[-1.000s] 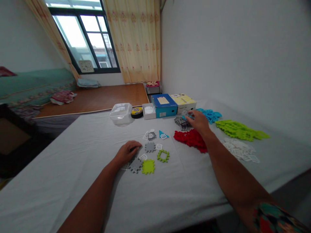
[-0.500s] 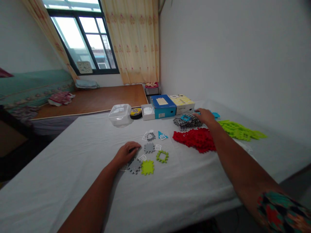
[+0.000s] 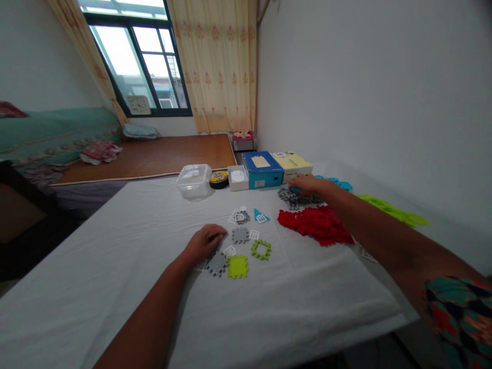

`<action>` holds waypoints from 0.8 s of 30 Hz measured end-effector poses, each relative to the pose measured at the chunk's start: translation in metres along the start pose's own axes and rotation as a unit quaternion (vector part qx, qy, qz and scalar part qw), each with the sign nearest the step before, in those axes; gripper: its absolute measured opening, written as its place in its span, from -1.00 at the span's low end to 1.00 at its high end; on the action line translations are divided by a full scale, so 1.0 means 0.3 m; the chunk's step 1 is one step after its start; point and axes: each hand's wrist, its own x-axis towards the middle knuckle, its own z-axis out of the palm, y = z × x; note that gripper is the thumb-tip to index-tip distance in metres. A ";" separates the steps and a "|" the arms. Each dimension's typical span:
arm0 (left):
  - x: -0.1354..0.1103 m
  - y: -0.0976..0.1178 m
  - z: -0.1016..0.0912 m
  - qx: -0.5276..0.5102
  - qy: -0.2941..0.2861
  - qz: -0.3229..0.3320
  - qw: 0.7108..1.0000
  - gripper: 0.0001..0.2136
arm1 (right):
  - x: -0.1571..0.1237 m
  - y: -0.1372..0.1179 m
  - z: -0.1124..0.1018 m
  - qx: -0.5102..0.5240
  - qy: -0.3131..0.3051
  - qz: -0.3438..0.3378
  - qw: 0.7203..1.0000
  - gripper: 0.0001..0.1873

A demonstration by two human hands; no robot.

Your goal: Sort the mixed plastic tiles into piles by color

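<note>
My left hand (image 3: 203,243) rests on the white tablecloth (image 3: 115,287), fingers curled over a grey toothed tile whose shape I cannot make out. Beside it lie a grey tile (image 3: 217,264), a solid lime tile (image 3: 238,266), a lime frame tile (image 3: 261,249) and another grey tile (image 3: 240,234). My right hand (image 3: 307,184) reaches far across onto the grey tile pile (image 3: 295,197), next to the blue tile pile (image 3: 338,182). Its fingers are bent down on the pile; what they grip is hidden. A red tile pile (image 3: 315,224) lies under my forearm.
A lime tile pile (image 3: 395,211) lies by the wall at right. At the table's far edge stand a clear plastic tub (image 3: 194,180), a round tin (image 3: 219,179), a small white box (image 3: 237,178), a blue box (image 3: 263,168) and a yellow box (image 3: 292,163). Small white and blue pieces (image 3: 246,216) lie mid-table.
My right hand went from the grey pile out to the blue pile and has come back onto the grey pile. My left hand stayed put. The view shifted slightly.
</note>
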 end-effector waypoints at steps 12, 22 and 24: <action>-0.003 0.000 -0.003 0.008 0.000 0.010 1.000 -0.74 | -0.018 0.013 -0.013 -0.026 -0.046 -0.039 0.998 -0.38; -0.002 0.011 -0.005 -0.001 0.003 -0.003 1.000 -0.76 | -0.028 0.017 -0.040 -0.101 -0.015 -0.082 0.991 -0.54; -0.001 0.008 -0.004 0.000 0.003 -0.002 1.000 -0.76 | -0.031 0.017 -0.041 -0.126 -0.010 -0.097 0.987 -0.51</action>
